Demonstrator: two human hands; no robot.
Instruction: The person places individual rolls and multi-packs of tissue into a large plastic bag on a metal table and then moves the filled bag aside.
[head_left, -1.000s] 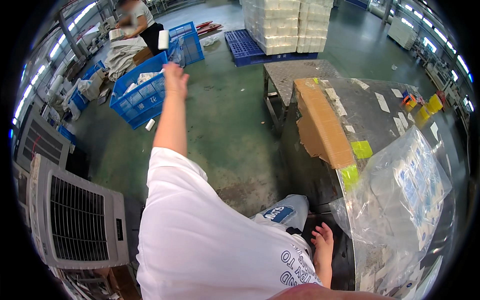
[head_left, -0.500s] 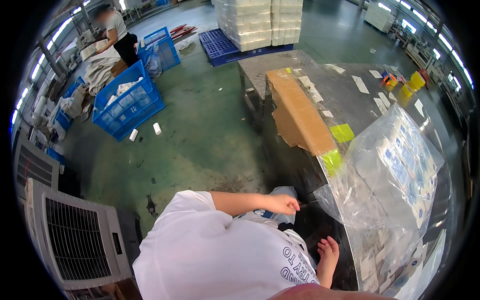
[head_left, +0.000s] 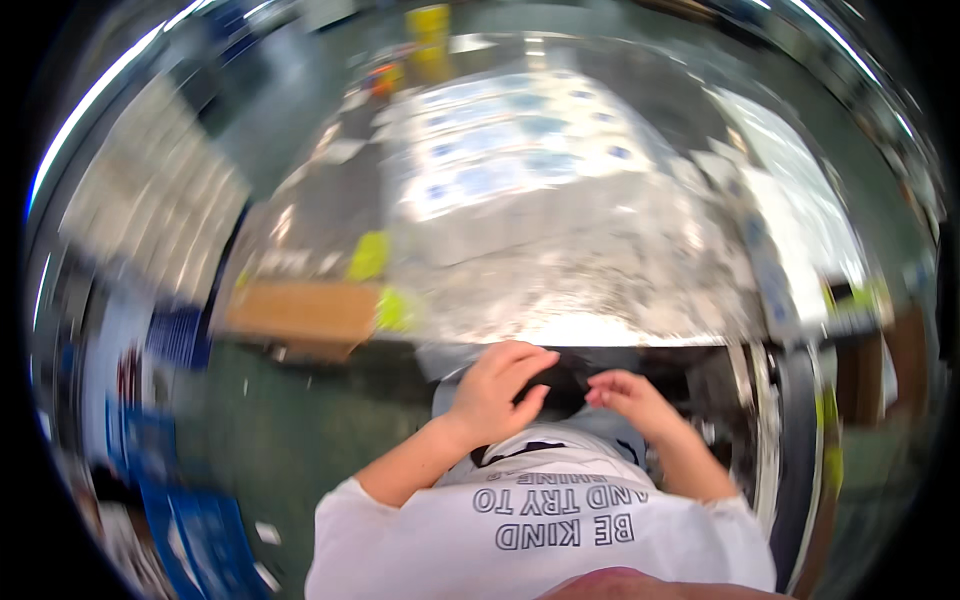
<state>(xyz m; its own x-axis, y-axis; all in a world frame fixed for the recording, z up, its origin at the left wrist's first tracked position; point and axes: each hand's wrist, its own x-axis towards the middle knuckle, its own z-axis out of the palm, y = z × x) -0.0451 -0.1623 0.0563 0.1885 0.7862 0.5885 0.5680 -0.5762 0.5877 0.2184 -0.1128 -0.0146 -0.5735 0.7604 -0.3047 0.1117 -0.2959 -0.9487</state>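
My left hand is at the table's near edge, its thumb spread from the fingers and nothing in it. Lower on the right, my right hand has its fingers loosely bent toward the left hand, also holding nothing that I can see. The hands are apart, in front of my waist. Just beyond them, a large clear plastic bag lies across the metal table. White-and-blue packs lie in rows in its far part. The picture is smeared by motion.
Brown cardboard covers the table's near left edge beside yellow-green tape. Tape rolls stand at the far side. White-and-blue sheeting lies right. Stacked white goods and blue crates are to the left.
My view has swung right, so the table and bag now lie straight ahead. Both hands have come up side by side to the table's near edge. The air cooler has left the view.
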